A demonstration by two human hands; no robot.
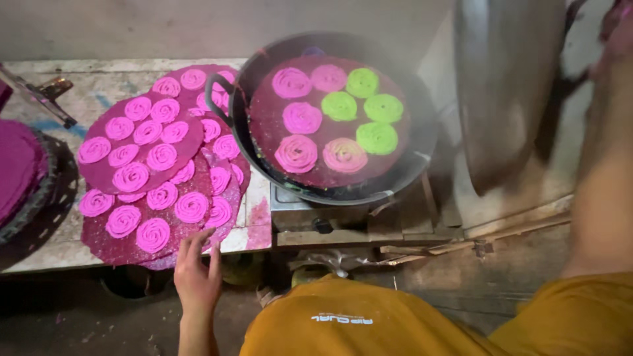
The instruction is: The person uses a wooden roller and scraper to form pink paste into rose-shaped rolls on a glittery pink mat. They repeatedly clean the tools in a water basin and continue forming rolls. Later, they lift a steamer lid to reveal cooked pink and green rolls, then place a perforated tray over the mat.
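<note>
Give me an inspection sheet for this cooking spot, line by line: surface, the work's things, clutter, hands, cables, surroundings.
Surface: worn pale counter, stained pink.
Work's things: overlapping round trays of pink spirals; steaming dark pan on a burner holds a tray with pink and green spirals.
Clutter: stacked purple mats at the far left.
Hands: left hand open, fingertips at the nearest tray's edge; right forearm raised, hand out of view.
Cables: nothing seen.
Surroundings: large metal lid, grey wall.

Mustard-yellow shirt, bare forearms.
</note>
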